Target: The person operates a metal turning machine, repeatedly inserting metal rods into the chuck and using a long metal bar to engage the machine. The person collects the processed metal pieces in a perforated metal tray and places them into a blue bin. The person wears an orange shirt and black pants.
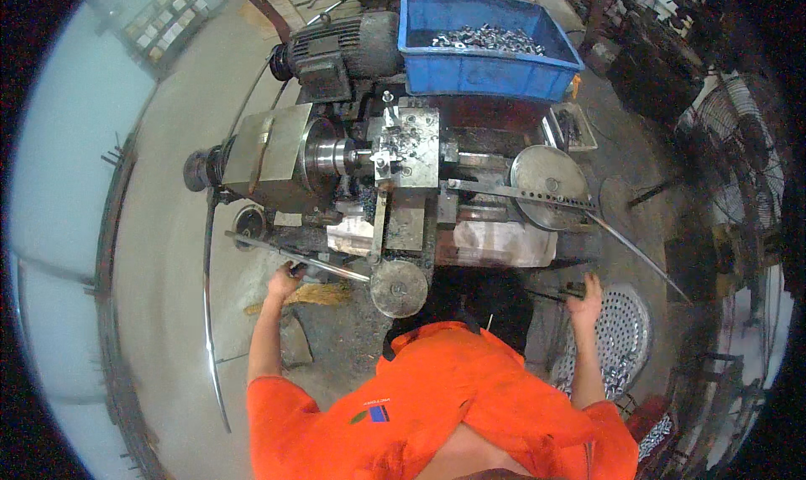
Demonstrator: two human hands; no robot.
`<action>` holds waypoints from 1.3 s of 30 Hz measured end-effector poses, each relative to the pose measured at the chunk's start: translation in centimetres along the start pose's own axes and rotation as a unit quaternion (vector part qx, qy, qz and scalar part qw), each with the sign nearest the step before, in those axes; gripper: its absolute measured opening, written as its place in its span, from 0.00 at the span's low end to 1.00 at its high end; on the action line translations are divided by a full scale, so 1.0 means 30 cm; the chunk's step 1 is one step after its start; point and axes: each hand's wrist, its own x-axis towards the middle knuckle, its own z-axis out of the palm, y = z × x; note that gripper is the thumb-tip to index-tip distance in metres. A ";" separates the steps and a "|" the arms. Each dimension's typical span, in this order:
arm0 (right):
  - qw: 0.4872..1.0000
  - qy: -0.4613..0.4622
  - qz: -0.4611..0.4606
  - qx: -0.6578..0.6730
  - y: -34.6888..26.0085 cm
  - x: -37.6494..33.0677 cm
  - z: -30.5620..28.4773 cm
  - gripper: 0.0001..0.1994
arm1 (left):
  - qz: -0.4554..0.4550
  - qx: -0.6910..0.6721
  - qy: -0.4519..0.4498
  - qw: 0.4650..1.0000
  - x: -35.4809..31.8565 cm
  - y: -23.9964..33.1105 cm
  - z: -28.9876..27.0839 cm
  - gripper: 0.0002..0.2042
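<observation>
I stand at a small metal lathe [395, 157] in an orange shirt. My left hand [283, 280] is closed on the end of a long steel lever [319, 263] at the machine's lower left front. My right hand [587, 297] reaches out at the lower right, fingers spread, touching a dark handle [561, 291] above a perforated metal basket [621, 337]. Whether it grips that handle is unclear. The lathe's chuck [326, 155] and tool block [409, 144] sit in the middle, with a round handwheel [399, 288] just in front of me.
A blue plastic crate [487, 56] of small metal parts rests on the machine's far side beside a dark electric motor [340, 48]. A round metal disc [548, 176] and a drilled flat bar [520, 193] lie at right. A fan [739, 144] stands at far right. Concrete floor lies at left.
</observation>
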 end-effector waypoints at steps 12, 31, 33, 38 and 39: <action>0.988 0.018 -0.090 0.121 -0.185 0.041 -0.053 0.16 | -0.053 0.100 0.068 0.991 0.055 -0.001 0.420 0.26; 0.827 -0.043 -0.471 0.304 -1.395 0.507 -0.025 0.14 | 0.017 -0.112 0.189 0.975 -0.254 -0.038 -0.557 0.16; 0.851 -0.132 -0.475 0.183 -1.540 0.495 0.009 0.16 | -0.014 -0.060 0.287 0.956 -0.356 -0.113 -0.646 0.15; 0.885 -0.218 -0.401 0.097 -1.677 0.448 0.097 0.13 | -0.193 0.066 0.205 0.957 -0.500 -0.312 -0.588 0.17; 0.882 -0.217 -0.410 0.082 -1.681 0.441 0.095 0.13 | -0.227 0.087 0.202 0.949 -0.501 -0.330 -0.572 0.18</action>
